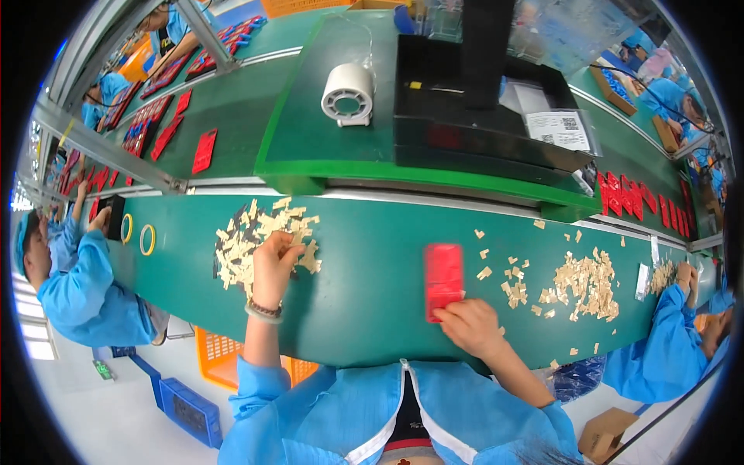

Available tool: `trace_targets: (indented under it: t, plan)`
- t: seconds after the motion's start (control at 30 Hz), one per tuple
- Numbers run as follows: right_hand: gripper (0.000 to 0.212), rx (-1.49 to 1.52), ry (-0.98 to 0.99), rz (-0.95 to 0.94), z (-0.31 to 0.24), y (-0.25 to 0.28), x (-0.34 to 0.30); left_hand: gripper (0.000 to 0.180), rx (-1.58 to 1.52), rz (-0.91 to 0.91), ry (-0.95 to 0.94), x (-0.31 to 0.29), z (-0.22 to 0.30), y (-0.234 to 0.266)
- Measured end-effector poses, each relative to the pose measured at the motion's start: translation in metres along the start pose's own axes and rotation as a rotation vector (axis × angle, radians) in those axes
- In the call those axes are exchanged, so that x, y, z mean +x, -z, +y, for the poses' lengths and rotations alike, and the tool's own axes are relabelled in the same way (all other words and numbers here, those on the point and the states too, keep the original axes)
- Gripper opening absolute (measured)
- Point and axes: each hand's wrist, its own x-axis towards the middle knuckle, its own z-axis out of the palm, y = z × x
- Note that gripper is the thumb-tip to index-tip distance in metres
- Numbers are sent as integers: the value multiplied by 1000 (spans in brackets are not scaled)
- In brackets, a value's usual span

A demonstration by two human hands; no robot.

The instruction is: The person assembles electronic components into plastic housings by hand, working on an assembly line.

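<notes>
My right hand [471, 325] grips the lower edge of a red phone-shaped plate [444, 277], which is slightly blurred, over the green table [364, 279]. My left hand [273, 267] is at a heap of small beige pieces [240, 246], some of them dark. Its thumb and fingertips are pinched together; whatever lies between them is too small to make out. A bracelet circles my left wrist. To the right of my right hand, a second heap of small beige L-shaped pieces [585, 285] lies scattered.
A raised green shelf holds a black bin [473, 139] and a small white fan [348, 94]. Red plates [204, 151] lie on the conveyor beyond. Two yellow tape rings [148, 239] lie at left. Co-workers in blue sit left [89, 291] and right [655, 349]. An orange crate [217, 356] stands below.
</notes>
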Motion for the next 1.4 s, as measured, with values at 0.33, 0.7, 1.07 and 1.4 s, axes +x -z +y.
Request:
trace_targets:
  t: [0.33,0.7,1.07,1.4]
  plan:
    - [23,790,-449,41,-22,-37,102,13,-184,-426,-81,-43,56,-57]
    - [8,1105,-638,197,-12,-41,94,19,-344,-476,-141,-45,58,-63]
    - [11,1262,-705,12,-16,-15,68,19,-1,-153,-954,-55,94,-79]
    - [23,609,-532,-11,6,25,43,21,13,-300,-1224,-56,82,-103]
